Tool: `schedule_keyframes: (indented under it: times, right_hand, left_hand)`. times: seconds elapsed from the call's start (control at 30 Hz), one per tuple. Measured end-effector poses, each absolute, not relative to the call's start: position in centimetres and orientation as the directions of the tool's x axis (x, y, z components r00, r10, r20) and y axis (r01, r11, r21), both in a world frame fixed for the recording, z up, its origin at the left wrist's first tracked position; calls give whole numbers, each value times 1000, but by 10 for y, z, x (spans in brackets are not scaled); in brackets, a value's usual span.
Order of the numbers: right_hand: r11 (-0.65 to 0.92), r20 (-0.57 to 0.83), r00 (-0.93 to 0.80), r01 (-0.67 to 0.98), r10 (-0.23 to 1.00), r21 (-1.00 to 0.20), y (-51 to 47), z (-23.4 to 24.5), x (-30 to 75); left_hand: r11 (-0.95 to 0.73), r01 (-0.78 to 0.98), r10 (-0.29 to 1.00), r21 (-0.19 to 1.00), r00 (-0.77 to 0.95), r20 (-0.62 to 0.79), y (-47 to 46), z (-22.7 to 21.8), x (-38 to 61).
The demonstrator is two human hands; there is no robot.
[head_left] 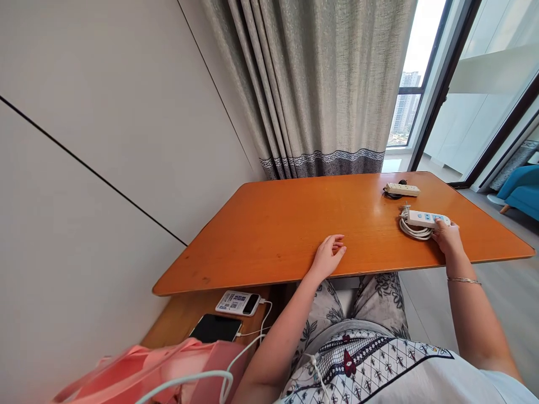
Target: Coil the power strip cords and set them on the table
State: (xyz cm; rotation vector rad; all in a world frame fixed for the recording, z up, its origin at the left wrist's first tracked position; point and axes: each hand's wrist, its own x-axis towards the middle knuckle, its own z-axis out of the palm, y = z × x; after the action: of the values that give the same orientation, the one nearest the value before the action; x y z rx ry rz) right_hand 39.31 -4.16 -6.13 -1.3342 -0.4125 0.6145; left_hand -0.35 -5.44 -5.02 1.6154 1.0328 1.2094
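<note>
At the right of the wooden table (286,224), my right hand (447,235) grips the right end of a white power strip (423,219). A coiled white cord (415,229) lies against the strip's left side, its plug at the upper left. My left hand (329,255) rests near the table's front edge, fingers loosely curved and apart, with nothing in it. Behind the white strip lies a second, cream-coloured power strip (403,189) with a black cord (393,195) bundled at its left.
On a lower wooden surface at the left are a power bank (238,303), a dark-screened phone (215,327) with white cables, and a pink bag (168,370). A wall (105,140) borders the left side. A curtain (328,84) hangs behind the table; a blue chair (522,188) stands far right.
</note>
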Motion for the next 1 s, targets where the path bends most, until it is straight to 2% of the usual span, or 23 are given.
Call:
schedule_keyframes:
  times: [0.1, 0.2, 0.4, 0.53, 0.77, 0.83, 0.93, 1.0]
  right_hand:
    - [6, 47, 848, 51, 528, -999, -42, -65, 391]
    - [-76, 191, 853, 259, 486, -963, -44, -69, 390]
    - [-189, 323, 820, 452, 472, -872, -47, -76, 393]
    - [-163, 337, 811, 459, 479, -873, -48, -76, 392]
    - [-80, 373, 829, 442, 417, -893, -53, -71, 386]
    - [-33, 481, 792, 530, 376, -847, -59, -65, 379]
    - [69, 700, 649, 717, 298, -694, -69, -54, 354]
    - [143, 791, 525, 798, 314, -586, -74, -47, 329]
  left_hand:
    - [-331, 203, 929, 922, 241, 280, -53, -52, -5]
    - [-368, 329, 912, 870, 312, 268, -52, -55, -5]
    - [-444, 416, 882, 794, 362, 303, -51, -55, -4]
    - [-471, 428, 868, 772, 379, 319, -52, -54, -4]
    - [-483, 441, 863, 757, 386, 326, -53, -54, -3]
    - [-483, 445, 863, 754, 388, 324, -53, -54, -3]
    - [-487, 451, 861, 748, 394, 323, -52, -54, -3]
    - [-491, 459, 859, 741, 398, 323, -52, -53, -3]
